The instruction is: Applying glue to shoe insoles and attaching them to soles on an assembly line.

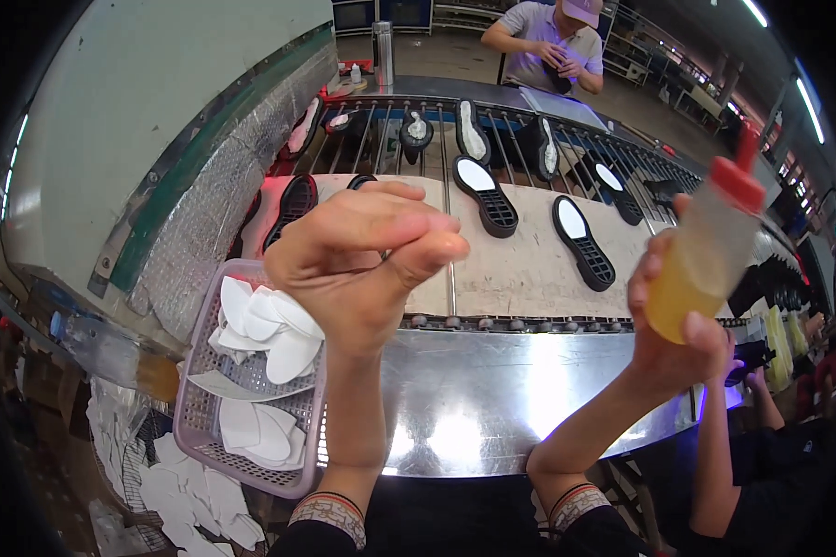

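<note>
My left hand [353,255] is raised over the near side of the conveyor, thumb and index finger pinched together; nothing shows between them. In my right hand [664,320] I grip a clear squeeze bottle [692,269] with a red nozzle cap, part filled with yellow liquid and tilted, nozzle up. Beyond my hands lie black shoe soles on a beige board. One sole [499,212] and another sole [596,262] each carry a white pad at one end. Below my left hand a lilac basket [188,408] holds several white oval pads [283,357].
A steel table edge [464,399] runs in front of me. The conveyor's metal rods [502,148] carry black shoes and soles. A machine housing [149,102] rises at left, above scraps [186,501]. A co-worker [557,46] handles a dark shoe opposite; another person's arm [715,455] is at right.
</note>
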Tool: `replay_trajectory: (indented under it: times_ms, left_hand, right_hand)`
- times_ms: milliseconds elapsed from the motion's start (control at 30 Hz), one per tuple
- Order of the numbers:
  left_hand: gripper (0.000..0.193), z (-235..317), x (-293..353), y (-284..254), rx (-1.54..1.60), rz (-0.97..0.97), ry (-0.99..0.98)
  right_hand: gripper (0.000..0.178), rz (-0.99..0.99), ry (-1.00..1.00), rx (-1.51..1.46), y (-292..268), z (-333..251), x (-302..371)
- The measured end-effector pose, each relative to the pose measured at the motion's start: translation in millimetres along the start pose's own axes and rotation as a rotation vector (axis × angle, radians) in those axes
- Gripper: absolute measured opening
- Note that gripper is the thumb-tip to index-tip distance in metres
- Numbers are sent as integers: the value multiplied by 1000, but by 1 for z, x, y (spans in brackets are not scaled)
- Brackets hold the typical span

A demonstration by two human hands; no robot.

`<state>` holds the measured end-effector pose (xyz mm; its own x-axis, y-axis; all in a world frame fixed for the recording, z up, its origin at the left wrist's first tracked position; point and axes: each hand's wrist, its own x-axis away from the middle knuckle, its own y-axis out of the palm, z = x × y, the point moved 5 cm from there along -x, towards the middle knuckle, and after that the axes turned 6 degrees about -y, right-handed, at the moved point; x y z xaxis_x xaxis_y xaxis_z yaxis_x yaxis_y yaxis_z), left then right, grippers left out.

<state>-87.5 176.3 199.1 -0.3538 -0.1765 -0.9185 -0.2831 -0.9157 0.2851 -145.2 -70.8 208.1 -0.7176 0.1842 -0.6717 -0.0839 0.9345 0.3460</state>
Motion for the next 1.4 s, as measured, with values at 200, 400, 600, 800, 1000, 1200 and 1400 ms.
replay_trajectory:
  times_ms: [200, 400, 600, 800, 1000, 1200, 1400]
  left_hand:
    - [9, -26, 9, 27, -122, -79, -410]
    - [23, -51, 11, 23, -256, -49, -560]
    - [34, -147, 63, -70, -1111, 66, -815]
    - [72, -199, 158, -122, -1460, -227, -1009]
    - [62, -178, 145, -102, -1415, -299, -1121]
    - [43, -60, 157, -23, -1300, -532, -1139]
    - [41, 28, 204, -6, -1123, -525, -1055]
  right_hand:
    - [66, -144, 158, 464, 40, 27, 6]
    - [64, -109, 111, 509, 39, 29, 4]
    - [63, 200, -66, 832, 17, 20, -4]
    - [52, 152, -82, 763, 31, 15, 2]
    - [46, 6, 83, 611, 5, 60, 1]
    - [46, -110, 336, 735, -68, 144, 93]
    - [54, 87, 400, 713, -114, 163, 129]
